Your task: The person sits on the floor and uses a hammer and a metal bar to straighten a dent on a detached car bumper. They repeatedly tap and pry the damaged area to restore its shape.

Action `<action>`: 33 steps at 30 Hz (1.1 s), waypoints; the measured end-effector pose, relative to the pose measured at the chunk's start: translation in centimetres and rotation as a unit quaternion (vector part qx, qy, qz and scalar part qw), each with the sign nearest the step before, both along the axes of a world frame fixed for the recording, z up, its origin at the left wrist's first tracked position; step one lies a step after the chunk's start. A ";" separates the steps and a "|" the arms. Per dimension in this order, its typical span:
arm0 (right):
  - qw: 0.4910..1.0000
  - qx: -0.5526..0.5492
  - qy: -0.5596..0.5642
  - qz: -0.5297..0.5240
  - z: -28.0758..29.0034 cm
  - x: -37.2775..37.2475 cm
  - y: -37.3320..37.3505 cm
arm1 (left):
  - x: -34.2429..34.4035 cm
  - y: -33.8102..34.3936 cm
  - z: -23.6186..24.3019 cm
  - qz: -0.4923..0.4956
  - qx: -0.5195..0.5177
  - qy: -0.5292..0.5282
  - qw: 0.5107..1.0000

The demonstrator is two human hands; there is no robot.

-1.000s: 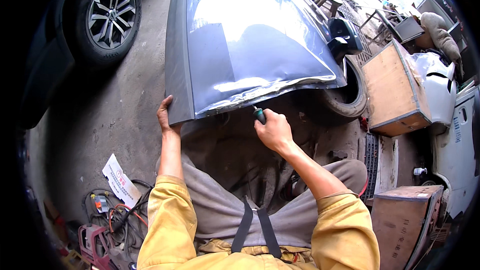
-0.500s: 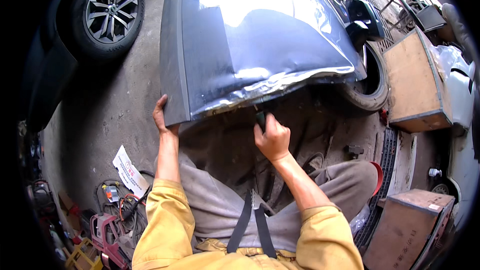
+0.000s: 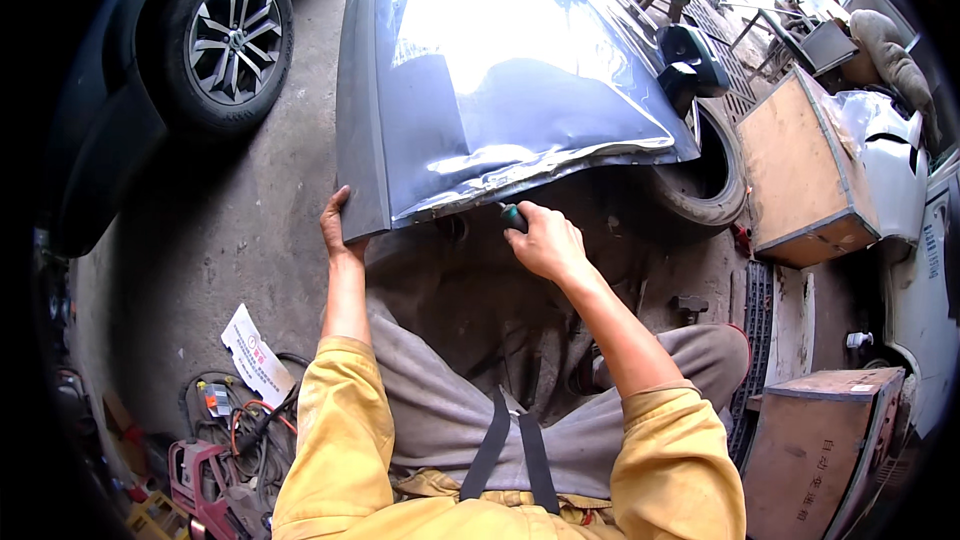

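A dark blue car door (image 3: 560, 100) lies in front of me, its near edge creased and dented. My left hand (image 3: 340, 228) grips the door's near left corner, by the grey trim strip (image 3: 362, 155) that runs along its left side. In my right hand (image 3: 550, 245) is a screwdriver (image 3: 514, 217) with a green and black handle. Its thin metal tip points left toward the underside of the door's near edge; whether it touches the metal I cannot tell. A black side mirror (image 3: 697, 58) sticks out at the door's right side.
Under the door's right side lies a tyre (image 3: 735, 202). Wooden boxes (image 3: 800, 165) stand to the right. A car wheel (image 3: 238, 40) is at the far left. Cables (image 3: 235, 430), a printed sheet (image 3: 255, 350) and a red tool (image 3: 200, 475) lie at the near left.
My right hand has turned, and the screwdriver in it has swung from pointing up to pointing left, slightly away from the edge. My left hand keeps its hold. The view has shifted slightly.
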State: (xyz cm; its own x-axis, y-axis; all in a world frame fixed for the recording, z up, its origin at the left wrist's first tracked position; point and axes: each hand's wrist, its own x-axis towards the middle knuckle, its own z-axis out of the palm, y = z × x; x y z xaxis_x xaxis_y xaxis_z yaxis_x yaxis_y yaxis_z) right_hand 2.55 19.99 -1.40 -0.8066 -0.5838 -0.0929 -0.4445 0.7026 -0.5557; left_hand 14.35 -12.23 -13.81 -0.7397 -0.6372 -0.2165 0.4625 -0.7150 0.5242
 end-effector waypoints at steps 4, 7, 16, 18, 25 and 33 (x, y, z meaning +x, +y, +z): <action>1.000 -0.010 0.006 0.007 0.1 -0.1 0.4 | 0.2 -0.1 -0.1 0.006 0.002 0.009 1.000; 0.999 -0.013 -0.009 0.028 -0.3 -0.7 0.1 | 0.7 -0.5 0.2 -0.003 0.009 0.008 1.000; 0.954 -0.201 0.218 0.045 -8.3 -0.5 0.6 | 1.6 -0.4 -0.7 0.043 0.008 -0.038 0.998; 0.947 -0.218 0.232 0.044 -9.2 -0.7 0.4 | 1.3 -0.3 -0.7 0.034 0.010 -0.027 0.999; 0.950 -0.184 0.253 0.023 -7.4 -0.7 1.1 | 0.4 -0.5 -1.1 0.020 0.002 -0.026 0.999; 0.995 -0.037 0.091 0.010 -1.0 -0.4 2.3 | 0.1 -0.7 -0.6 -0.019 -0.018 -0.014 1.000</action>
State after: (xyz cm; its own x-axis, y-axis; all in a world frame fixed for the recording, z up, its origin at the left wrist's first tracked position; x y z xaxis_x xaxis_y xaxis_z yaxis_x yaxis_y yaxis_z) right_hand 2.19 22.32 -2.44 -0.7946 -0.5993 0.0974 -0.5555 0.6528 -0.5150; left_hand 14.46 -12.91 -14.43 -0.7570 -0.6171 -0.2149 0.4212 -0.7123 0.5614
